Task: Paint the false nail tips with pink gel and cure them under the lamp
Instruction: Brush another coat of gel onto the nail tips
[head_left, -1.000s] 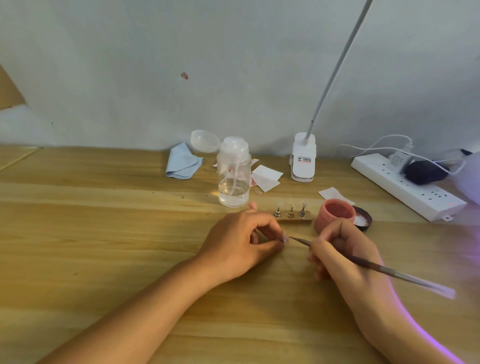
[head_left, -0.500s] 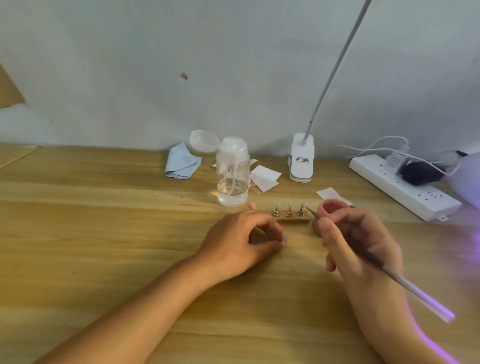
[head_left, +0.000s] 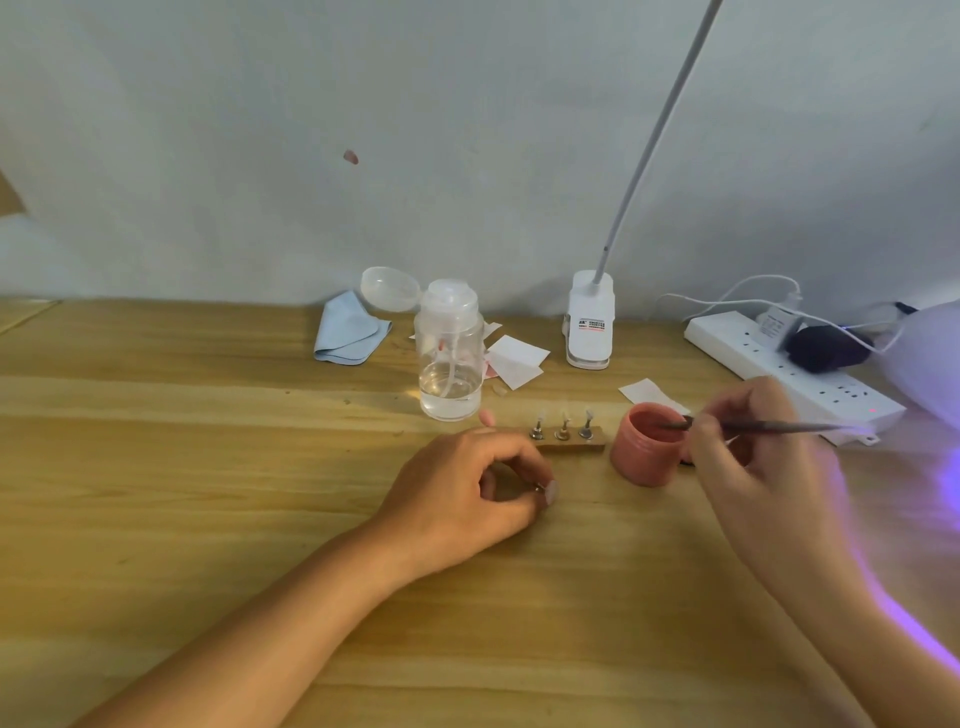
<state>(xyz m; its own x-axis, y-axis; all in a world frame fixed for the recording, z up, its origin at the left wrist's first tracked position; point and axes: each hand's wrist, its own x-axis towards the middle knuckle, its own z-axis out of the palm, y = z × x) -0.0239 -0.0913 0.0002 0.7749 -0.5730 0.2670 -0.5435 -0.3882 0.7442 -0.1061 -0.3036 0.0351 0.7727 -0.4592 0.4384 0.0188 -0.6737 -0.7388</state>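
Two hands work: the right hand (head_left: 748, 457) grips a brush (head_left: 753, 427) dipped into the pink gel pot (head_left: 647, 447). Left hand (head_left: 467, 493) pinches a nail tip (head_left: 550, 492) just left of it.

Matt wood table (head_left: 208, 467); clear plastic bottle (head_left: 450, 353); 3 metal nail stands (head_left: 563, 430); blue cloth (head_left: 348, 332).

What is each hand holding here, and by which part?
Left hand pinches the false nail tip by its base. Right hand has its grip on the brush near the bristle end, tip at the pink gel jar.
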